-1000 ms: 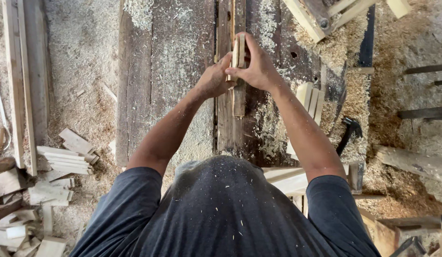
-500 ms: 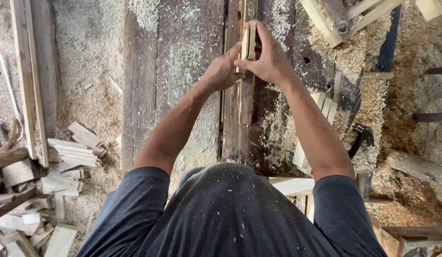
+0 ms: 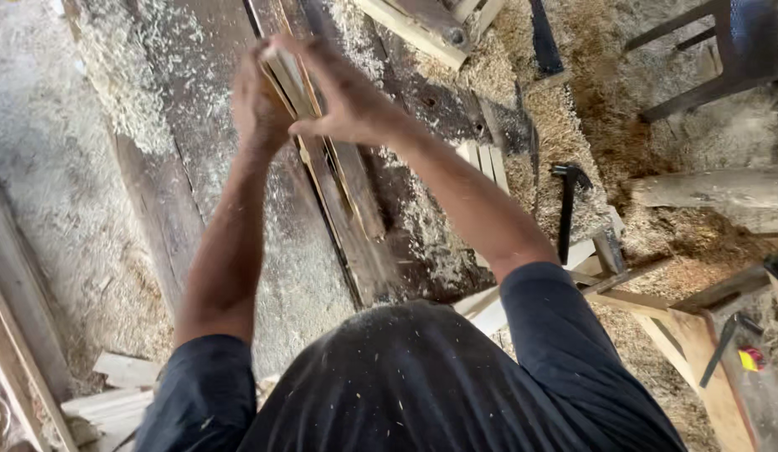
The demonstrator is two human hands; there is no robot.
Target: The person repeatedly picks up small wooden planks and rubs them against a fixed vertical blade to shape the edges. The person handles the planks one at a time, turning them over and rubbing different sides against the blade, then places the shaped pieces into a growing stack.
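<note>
We clamp a thin pale wooden slat [image 3: 287, 77] between our left hand [image 3: 256, 105] and right hand [image 3: 349, 102], held out above the sawdust-strewn plank workbench [image 3: 179, 151].

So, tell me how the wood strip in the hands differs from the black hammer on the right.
The wood strip is pale, and both hands, left hand and right hand, press it between them; the black hammer is dark and lies untouched in sawdust. The strip is over the dark workbench; the hammer is off to its right. Both are long and slim.
</note>
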